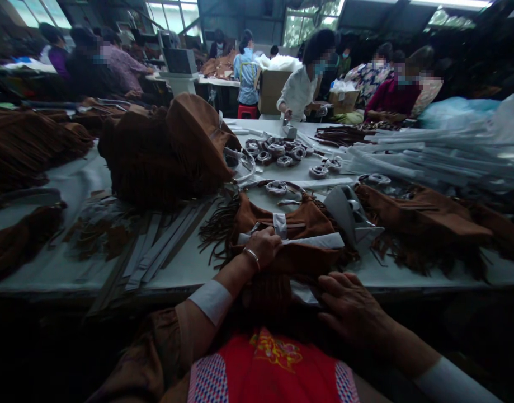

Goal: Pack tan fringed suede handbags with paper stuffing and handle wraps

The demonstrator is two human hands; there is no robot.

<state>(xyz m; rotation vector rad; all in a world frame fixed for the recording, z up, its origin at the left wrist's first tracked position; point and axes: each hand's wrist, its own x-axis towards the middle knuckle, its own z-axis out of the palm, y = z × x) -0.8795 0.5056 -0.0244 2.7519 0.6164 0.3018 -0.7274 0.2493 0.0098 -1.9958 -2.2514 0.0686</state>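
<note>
A brown suede fringed bag (301, 226) lies at the near edge of the white table (185, 268), partly wrapped with a white paper strip (313, 242). My left hand (263, 245), a bangle on its wrist, is closed on the bag's top and the strip's left end. My right hand (349, 305) rests with fingers curled over the bag's dark fringe at the table edge, which hangs toward my lap.
A tall heap of brown fringed bags (168, 148) stands at left, more lie at right (424, 215). Rolls of tape (282, 151) and white paper bundles (424, 159) fill the far side. Grey strips (164, 246) lie near left. Several people work beyond.
</note>
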